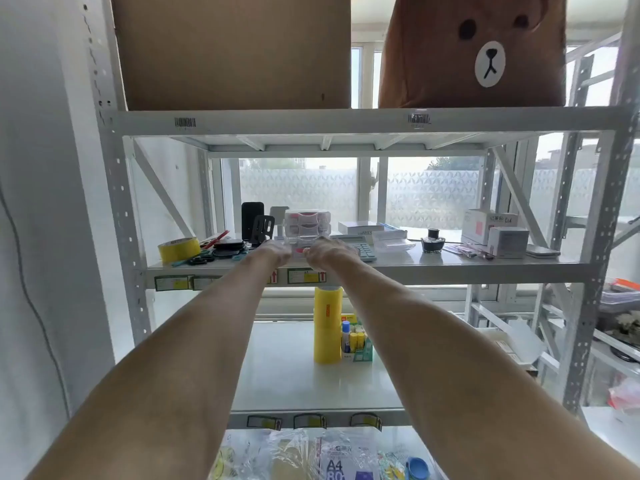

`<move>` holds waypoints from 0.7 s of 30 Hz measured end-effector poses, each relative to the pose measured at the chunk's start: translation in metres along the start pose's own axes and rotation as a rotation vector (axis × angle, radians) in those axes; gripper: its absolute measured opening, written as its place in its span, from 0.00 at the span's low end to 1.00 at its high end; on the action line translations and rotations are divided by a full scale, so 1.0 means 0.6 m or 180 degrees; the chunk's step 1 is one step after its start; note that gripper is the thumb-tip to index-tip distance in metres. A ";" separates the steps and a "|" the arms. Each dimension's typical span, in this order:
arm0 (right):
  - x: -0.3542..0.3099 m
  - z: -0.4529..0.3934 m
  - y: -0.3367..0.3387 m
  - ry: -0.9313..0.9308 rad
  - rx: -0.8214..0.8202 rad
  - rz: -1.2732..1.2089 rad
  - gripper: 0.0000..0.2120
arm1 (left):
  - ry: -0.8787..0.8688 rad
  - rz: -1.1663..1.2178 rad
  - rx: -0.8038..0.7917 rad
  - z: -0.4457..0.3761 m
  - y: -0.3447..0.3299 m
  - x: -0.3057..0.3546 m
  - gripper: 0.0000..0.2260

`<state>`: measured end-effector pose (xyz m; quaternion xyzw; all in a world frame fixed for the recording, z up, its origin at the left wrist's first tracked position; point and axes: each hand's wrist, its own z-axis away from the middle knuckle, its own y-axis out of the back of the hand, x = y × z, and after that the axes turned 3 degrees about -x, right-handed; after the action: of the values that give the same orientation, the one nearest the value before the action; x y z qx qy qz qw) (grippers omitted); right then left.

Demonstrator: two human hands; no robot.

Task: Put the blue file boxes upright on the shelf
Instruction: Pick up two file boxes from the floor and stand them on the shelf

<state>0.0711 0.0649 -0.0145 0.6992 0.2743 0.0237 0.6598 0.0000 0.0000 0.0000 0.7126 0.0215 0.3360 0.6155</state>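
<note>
No blue file box shows in the head view. Both my arms stretch forward to the middle shelf (pixel 398 268) of a white metal rack. My left hand (pixel 277 252) and my right hand (pixel 329 252) lie close together at the foot of a clear plastic drawer box (pixel 307 220) with pink contents. The fingers of both hands curl onto its lower front, the left at its left side and the right at its right side. The hands hide the bottom of the box.
On the same shelf lie yellow tape (pixel 178 249), scissors (pixel 199 260), a black phone stand (pixel 252 220), a calculator (pixel 362 249), an ink bottle (pixel 433 242) and white cartons (pixel 495 230). A cardboard box (pixel 235 50) and a bear bag (pixel 474 50) stand above. A yellow roll (pixel 327 323) stands below.
</note>
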 end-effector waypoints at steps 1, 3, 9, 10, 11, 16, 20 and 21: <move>0.000 -0.002 0.000 0.0007 -0.0018 -0.0007 0.18 | 0.0008 0.0080 0.0006 -0.002 -0.002 -0.002 0.22; -0.001 -0.010 -0.008 0.0039 -0.0003 0.0019 0.18 | 0.0082 0.0226 0.0026 -0.014 -0.009 -0.010 0.24; -0.012 -0.024 -0.036 0.0124 -0.0093 0.0081 0.21 | 0.0251 0.0549 -0.0039 -0.027 -0.029 -0.038 0.28; -0.013 -0.023 -0.039 0.0151 -0.0145 0.0093 0.21 | 0.0295 0.0587 -0.0053 -0.028 -0.033 -0.044 0.28; -0.015 -0.022 -0.044 0.0177 -0.0193 0.0113 0.20 | 0.0328 0.0615 -0.0056 -0.029 -0.038 -0.051 0.28; -0.036 -0.022 -0.092 0.0288 -0.0341 0.0182 0.20 | 0.0518 0.1005 -0.0055 -0.031 -0.067 -0.104 0.14; -0.062 -0.021 -0.156 0.0442 -0.0513 0.0099 0.19 | 0.0905 0.1392 0.0058 -0.028 -0.095 -0.158 0.23; -0.066 -0.019 -0.172 0.0483 -0.0539 0.0089 0.20 | 0.1039 0.1472 0.0095 -0.023 -0.101 -0.173 0.23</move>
<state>-0.0033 0.0565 -0.0968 0.6409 0.3106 0.1088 0.6934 -0.0638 -0.0195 -0.1008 0.6440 -0.0379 0.5774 0.5004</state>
